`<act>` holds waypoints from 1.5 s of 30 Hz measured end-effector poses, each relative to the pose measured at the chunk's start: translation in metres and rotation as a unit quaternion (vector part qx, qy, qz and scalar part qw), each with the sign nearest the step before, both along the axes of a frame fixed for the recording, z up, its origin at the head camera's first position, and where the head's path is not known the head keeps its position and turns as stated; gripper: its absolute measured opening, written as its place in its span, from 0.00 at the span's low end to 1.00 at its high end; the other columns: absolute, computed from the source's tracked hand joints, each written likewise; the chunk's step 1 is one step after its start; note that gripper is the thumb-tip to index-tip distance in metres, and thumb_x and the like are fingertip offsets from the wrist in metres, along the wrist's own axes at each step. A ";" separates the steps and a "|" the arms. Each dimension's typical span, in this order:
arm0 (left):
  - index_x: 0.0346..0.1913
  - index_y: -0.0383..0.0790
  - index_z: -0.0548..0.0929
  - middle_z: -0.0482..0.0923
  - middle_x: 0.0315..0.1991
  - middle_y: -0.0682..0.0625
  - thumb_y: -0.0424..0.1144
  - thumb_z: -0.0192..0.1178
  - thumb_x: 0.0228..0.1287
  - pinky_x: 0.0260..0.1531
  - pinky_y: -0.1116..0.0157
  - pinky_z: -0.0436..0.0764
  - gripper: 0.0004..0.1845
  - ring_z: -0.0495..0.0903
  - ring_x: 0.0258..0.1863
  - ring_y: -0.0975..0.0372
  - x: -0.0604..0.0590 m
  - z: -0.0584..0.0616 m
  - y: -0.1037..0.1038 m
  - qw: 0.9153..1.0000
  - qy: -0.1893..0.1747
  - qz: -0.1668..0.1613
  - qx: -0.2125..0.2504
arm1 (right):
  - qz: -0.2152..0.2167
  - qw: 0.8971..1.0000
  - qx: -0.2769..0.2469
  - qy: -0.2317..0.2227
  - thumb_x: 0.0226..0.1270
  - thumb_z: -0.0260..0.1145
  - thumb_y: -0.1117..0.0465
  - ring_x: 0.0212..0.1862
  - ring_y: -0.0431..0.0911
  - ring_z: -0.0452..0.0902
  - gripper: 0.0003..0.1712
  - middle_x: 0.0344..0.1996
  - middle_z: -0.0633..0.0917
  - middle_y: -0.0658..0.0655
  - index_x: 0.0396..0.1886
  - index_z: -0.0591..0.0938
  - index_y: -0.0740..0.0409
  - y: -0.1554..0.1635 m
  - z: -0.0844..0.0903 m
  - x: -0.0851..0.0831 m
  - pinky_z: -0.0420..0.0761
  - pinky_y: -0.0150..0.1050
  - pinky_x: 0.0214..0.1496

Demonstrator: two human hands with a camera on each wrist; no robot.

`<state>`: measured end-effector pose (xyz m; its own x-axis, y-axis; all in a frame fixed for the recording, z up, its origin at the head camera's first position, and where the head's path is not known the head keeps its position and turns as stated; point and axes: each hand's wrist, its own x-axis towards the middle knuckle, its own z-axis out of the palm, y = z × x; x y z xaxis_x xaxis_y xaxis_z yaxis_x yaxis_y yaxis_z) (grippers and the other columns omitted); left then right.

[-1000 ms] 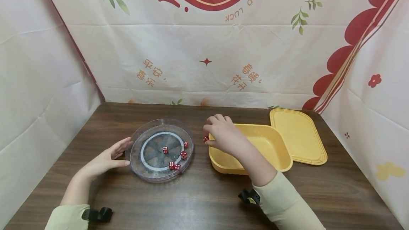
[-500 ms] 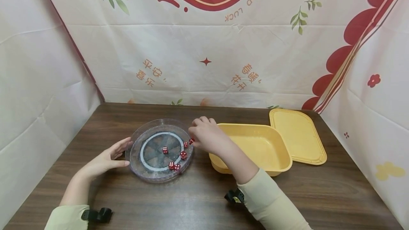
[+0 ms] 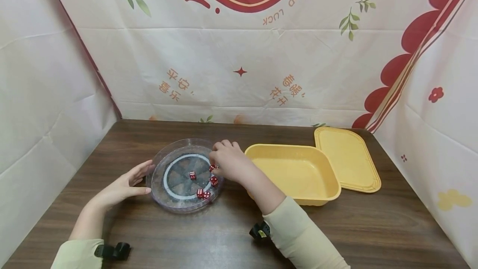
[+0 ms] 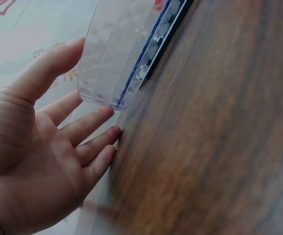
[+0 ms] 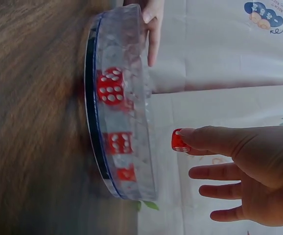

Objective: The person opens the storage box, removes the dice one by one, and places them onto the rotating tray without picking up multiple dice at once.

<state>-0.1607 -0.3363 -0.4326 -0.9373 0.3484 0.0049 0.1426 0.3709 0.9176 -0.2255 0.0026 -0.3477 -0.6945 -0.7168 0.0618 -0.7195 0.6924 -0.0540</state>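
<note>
A clear round dish (image 3: 169,206) with a pale ring on its base stands left of centre. Several red dice with white pips lie inside, among them one near the middle (image 3: 192,175) and one by the right side (image 3: 214,181). My left hand (image 3: 125,188) rests against the dish's left side, fingers fairly straight, thumb and fingertips at the wall. Between thumb and forefinger, my right hand (image 3: 233,163) pinches a red die (image 5: 179,140) above the dish's right rim. The other right-hand fingers stretch out straight in the right wrist view.
A yellow plastic box (image 3: 298,169) stands without its cover, right of the dish, with no dice visible in it. Its yellow lid (image 3: 349,159) lies flat behind it to the right. Printed cloth (image 3: 224,53) hangs along the back and sides of the wooden table (image 3: 209,240).
My right hand has carried the die leftward, from the yellow box's left edge to over the dish's right rim. The left hand and the dish have stayed put.
</note>
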 end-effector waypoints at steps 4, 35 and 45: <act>0.74 0.33 0.50 0.53 0.71 0.31 0.33 0.65 0.61 0.54 0.82 0.60 0.43 0.48 0.69 0.38 0.000 0.000 0.000 1.000 0.000 -0.002 -0.001 | -0.003 1.000 0.005 -0.007 0.58 0.72 0.49 0.53 0.49 0.67 0.09 0.44 0.77 0.51 0.32 0.82 0.45 -0.007 -0.005 -0.001 0.68 0.47 0.52; 0.74 0.34 0.51 0.54 0.70 0.32 0.32 0.64 0.61 0.55 0.82 0.60 0.43 0.48 0.69 0.39 0.001 0.000 0.000 1.000 0.008 -0.006 0.002 | 0.001 1.000 0.007 -0.014 0.60 0.70 0.47 0.52 0.49 0.67 0.11 0.41 0.75 0.49 0.37 0.83 0.45 -0.028 -0.021 -0.001 0.67 0.46 0.51; 0.74 0.33 0.51 0.54 0.70 0.31 0.32 0.64 0.61 0.54 0.82 0.60 0.43 0.49 0.69 0.39 0.000 0.001 0.000 1.000 0.003 -0.003 0.001 | 0.000 1.000 0.017 -0.015 0.60 0.70 0.45 0.54 0.51 0.67 0.16 0.45 0.77 0.50 0.45 0.84 0.45 -0.026 -0.023 0.002 0.67 0.50 0.54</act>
<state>-0.1606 -0.3363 -0.4311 -0.9350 0.3545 0.0109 0.1503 0.3683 0.9175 -0.2234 -0.0237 -0.3707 -0.6954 -0.7184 0.0168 -0.7181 0.6939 -0.0529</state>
